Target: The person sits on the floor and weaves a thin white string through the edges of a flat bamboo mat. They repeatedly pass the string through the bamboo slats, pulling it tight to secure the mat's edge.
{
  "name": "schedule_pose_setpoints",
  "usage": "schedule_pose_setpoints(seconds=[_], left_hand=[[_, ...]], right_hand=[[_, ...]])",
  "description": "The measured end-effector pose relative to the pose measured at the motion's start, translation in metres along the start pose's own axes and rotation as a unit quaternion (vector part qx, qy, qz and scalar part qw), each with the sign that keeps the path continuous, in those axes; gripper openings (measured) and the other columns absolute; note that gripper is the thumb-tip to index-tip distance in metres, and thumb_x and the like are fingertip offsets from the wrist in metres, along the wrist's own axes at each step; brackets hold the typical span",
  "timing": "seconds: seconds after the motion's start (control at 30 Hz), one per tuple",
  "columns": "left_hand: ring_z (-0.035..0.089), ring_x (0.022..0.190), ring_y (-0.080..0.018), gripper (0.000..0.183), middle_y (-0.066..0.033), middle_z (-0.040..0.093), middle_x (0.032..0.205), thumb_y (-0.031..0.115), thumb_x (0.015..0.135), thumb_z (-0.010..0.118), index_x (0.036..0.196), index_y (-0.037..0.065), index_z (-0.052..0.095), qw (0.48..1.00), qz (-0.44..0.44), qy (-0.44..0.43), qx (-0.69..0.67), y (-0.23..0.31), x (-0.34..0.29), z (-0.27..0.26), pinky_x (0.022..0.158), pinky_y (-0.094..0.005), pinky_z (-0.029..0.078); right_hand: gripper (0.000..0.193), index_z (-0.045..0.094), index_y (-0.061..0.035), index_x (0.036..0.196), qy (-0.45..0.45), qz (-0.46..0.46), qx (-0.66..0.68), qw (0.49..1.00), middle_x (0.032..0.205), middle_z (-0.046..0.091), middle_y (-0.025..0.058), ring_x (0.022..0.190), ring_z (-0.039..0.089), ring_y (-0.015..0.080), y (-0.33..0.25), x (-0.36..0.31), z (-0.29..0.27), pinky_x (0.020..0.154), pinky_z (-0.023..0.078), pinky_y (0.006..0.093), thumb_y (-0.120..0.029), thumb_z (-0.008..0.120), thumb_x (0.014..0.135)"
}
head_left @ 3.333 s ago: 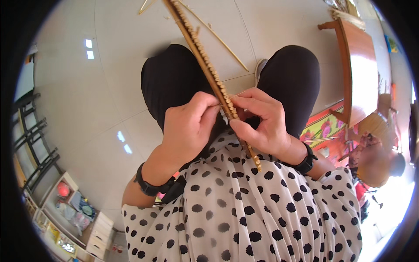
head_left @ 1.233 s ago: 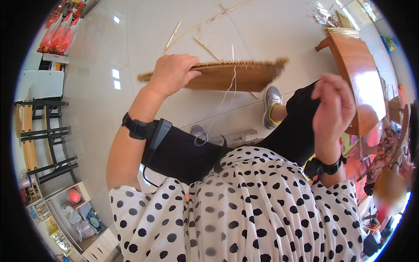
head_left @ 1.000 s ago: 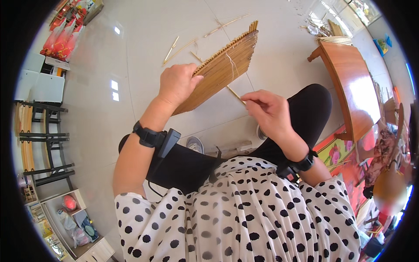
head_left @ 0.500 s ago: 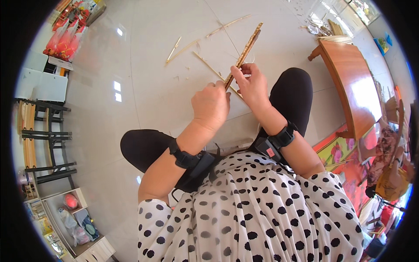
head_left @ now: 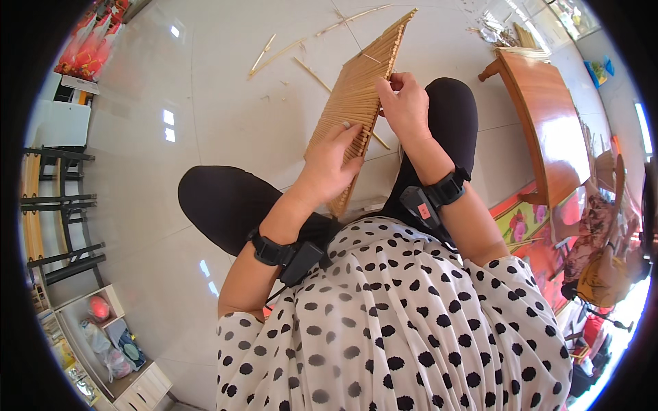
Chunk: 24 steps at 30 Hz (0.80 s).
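1. The person's left hand (head_left: 329,170) is gripping the stick mat (head_left: 351,89), its fingers lying over the ribbed face and its thumb resting by the right-hand edge; 1 finger is wearing a ring (head_left: 346,125).
2. The right hand (head_left: 407,106) is reaching to that same edge, farther up than the left fingers. Its thumb and fingers are bending close together there; whether they are pinching the mat or something finer, the view is not showing.
3. The mat is slanting, its top corner rising beyond the right fingertips and its lower end pointing down below the left fingers.
4. A pale strand (head_left: 371,58) is crossing the mat just above the right fingertips.
5. Loose sticks (head_left: 312,74) are lying on the floor (head_left: 144,219) beyond the left fingers.
6. A wooden table (head_left: 548,116) is standing well right of the right fingers.
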<state>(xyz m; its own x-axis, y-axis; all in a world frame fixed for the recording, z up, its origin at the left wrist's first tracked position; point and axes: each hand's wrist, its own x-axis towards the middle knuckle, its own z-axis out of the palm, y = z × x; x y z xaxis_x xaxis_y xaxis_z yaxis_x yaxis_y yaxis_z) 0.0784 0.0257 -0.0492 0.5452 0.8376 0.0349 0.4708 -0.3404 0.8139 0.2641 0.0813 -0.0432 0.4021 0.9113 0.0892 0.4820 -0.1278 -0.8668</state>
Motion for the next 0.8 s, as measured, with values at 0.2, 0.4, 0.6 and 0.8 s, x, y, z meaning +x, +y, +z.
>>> schedule_pose_setpoints(seconds=[0.2, 0.4, 0.6, 0.8], left_hand=[[0.045, 0.130, -0.0473, 0.080, -0.0337, 0.043, 0.140, 0.024, 0.083, 0.078, 0.142, -0.015, 0.040, 0.991, 0.076, 0.055, 0.099, 0.019, -0.016, 0.032, 0.110, -0.0455, 0.040], [0.047, 0.130, -0.0443, 0.075, -0.0305, 0.042, 0.142, 0.027, 0.086, 0.077, 0.141, -0.011, 0.043, 0.988, 0.080, 0.073, 0.111, 0.035, -0.027, 0.038, 0.108, -0.0466, 0.042], [0.069, 0.093, -0.0335, 0.034, -0.0168, 0.067, 0.108, 0.011, 0.091, 0.072, 0.120, -0.001, 0.061, 0.972, 0.083, 0.214, -0.056, -0.002, 0.005, 0.012, 0.082, -0.0399, 0.056], [0.070, 0.085, -0.0306, 0.022, -0.0164, 0.069, 0.095, 0.001, 0.087, 0.072, 0.109, -0.002, 0.067, 0.922, 0.159, 0.323, -0.144, -0.007, 0.072, 0.001, 0.074, -0.0327, 0.055]], right_hand=[[0.040, 0.068, 0.0044, 0.098, 0.027, -0.035, -0.095, 0.995, 0.087, 0.072, 0.0209, 0.083, 0.070, 0.0385, -0.018, -0.006, 0.000, 0.081, 0.054, 0.0433, -0.036, 0.065, 0.093], [0.034, 0.066, 0.0032, 0.090, 0.020, -0.115, -0.107, 0.987, 0.083, 0.070, 0.0215, 0.083, 0.067, 0.0418, -0.036, -0.024, -0.013, 0.080, 0.052, 0.0468, -0.030, 0.060, 0.096], [0.026, 0.062, 0.0021, 0.090, -0.024, -0.127, -0.132, 0.983, 0.080, 0.069, 0.0213, 0.076, 0.067, 0.0416, -0.029, -0.031, -0.025, 0.071, 0.053, 0.0474, -0.023, 0.064, 0.095], [0.022, 0.059, 0.0014, 0.089, -0.018, -0.146, -0.156, 0.977, 0.076, 0.066, 0.0219, 0.072, 0.066, 0.0423, -0.030, -0.029, -0.020, 0.065, 0.052, 0.0480, -0.020, 0.065, 0.094]])
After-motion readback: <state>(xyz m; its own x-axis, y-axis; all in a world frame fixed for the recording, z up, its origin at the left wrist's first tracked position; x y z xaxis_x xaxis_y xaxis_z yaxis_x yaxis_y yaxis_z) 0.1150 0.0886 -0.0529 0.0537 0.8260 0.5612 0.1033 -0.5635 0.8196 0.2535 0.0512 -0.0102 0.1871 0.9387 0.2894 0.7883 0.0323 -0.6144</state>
